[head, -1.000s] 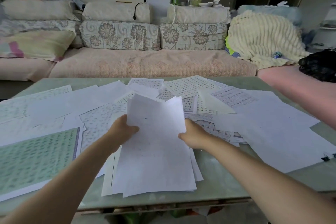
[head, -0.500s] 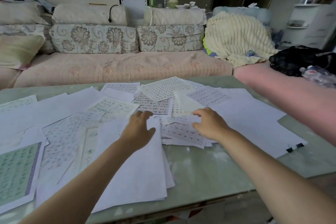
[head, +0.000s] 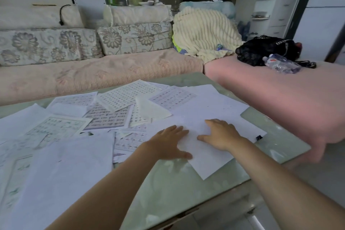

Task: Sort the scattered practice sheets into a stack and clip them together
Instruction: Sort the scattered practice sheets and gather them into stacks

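Several practice sheets lie scattered over the pale green glass table, some printed side up, some blank. A loose pile of sheets rests at the near left. My left hand and my right hand lie flat, fingers spread, on a blank white sheet at the table's right side. Neither hand holds anything. A black binder clip sits at the right edge of the papers, just right of my right hand.
A sofa with floral cushions runs behind the table. On the pink seat to the right lie a cream blanket, a black bag and a plastic bottle. Bare glass shows at the table's near middle and right corner.
Both hands let go of the sheets they held up, which now lie in the left pile. Both hands moved right onto the blank sheet, and the view swung right.
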`<state>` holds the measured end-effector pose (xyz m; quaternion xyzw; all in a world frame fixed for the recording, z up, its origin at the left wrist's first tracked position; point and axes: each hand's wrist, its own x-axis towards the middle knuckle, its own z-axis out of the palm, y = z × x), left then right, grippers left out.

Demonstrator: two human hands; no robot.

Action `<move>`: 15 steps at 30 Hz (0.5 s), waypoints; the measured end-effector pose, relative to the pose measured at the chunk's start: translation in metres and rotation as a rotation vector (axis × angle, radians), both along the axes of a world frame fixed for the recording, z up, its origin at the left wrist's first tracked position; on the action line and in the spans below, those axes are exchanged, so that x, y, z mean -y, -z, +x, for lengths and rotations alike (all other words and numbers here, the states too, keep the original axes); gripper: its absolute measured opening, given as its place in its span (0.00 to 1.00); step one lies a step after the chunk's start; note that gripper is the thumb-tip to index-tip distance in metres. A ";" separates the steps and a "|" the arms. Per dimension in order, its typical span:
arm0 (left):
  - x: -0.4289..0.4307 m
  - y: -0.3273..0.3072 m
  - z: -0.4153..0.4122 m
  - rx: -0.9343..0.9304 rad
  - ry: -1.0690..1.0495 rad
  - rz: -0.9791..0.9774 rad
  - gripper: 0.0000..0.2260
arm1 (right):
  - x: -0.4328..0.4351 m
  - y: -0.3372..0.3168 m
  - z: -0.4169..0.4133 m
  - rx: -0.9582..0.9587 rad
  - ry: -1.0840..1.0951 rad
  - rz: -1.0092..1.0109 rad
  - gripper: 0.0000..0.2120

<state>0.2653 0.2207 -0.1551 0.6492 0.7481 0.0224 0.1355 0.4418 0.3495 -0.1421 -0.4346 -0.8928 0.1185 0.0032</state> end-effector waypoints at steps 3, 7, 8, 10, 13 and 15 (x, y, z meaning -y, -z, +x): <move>0.000 0.010 0.000 -0.072 -0.021 0.130 0.39 | -0.003 0.005 0.001 -0.054 -0.042 0.065 0.32; 0.002 0.013 0.002 -0.157 -0.033 0.306 0.33 | -0.001 0.005 0.004 -0.160 -0.108 0.126 0.15; 0.004 0.011 0.001 -0.174 -0.032 0.355 0.31 | 0.000 0.004 0.003 -0.207 -0.109 0.141 0.16; 0.011 0.005 -0.003 -0.209 -0.017 0.431 0.22 | 0.003 0.001 0.002 -0.315 -0.090 0.156 0.16; 0.031 0.000 -0.017 -0.153 -0.015 0.483 0.11 | 0.008 -0.001 -0.003 -0.408 -0.103 0.132 0.12; 0.047 -0.004 -0.025 -0.139 -0.014 0.488 0.14 | 0.014 -0.001 -0.006 -0.445 -0.130 0.065 0.13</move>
